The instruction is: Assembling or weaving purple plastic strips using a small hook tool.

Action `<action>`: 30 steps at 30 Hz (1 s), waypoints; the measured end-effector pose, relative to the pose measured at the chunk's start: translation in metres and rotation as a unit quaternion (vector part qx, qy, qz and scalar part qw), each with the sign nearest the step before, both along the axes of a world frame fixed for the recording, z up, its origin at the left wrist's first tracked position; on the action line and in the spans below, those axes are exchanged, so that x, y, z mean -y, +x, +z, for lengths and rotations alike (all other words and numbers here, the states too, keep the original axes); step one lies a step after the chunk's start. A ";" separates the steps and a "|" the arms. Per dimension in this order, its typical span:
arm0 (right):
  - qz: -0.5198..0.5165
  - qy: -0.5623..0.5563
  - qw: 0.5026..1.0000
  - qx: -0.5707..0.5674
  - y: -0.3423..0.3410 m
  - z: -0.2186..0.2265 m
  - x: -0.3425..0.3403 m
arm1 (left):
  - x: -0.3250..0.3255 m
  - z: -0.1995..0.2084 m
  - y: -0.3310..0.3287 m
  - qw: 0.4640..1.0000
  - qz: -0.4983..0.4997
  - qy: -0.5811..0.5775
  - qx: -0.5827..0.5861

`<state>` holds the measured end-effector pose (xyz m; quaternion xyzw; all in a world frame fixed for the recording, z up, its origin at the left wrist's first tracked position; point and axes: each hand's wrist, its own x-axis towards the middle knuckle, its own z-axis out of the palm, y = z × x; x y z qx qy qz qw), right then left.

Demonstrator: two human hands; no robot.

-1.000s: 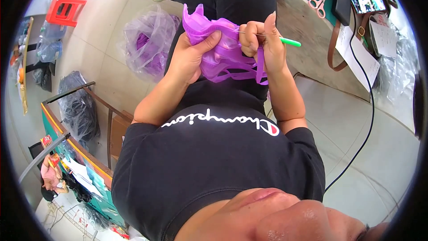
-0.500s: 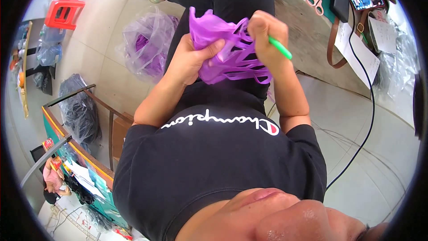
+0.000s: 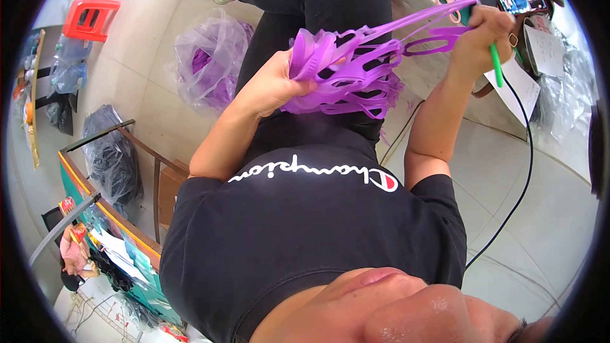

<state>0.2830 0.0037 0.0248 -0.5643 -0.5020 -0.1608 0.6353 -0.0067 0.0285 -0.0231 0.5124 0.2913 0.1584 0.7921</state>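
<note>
While sitting over tiled floor with one red stool, grips one purple bundle in left hand, its loops plus one green handle in right hand

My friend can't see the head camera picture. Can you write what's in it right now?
A person's left hand grips a purple strappy bundle, while their right hand holds some straps out to the right, along with a green stick. To the left are a clear bag with purple stuff inside and a red stool.
</note>
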 end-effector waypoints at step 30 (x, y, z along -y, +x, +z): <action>0.341 -0.662 0.665 -0.055 -0.031 0.018 0.037 | -0.003 0.021 -0.005 0.967 0.227 0.027 0.116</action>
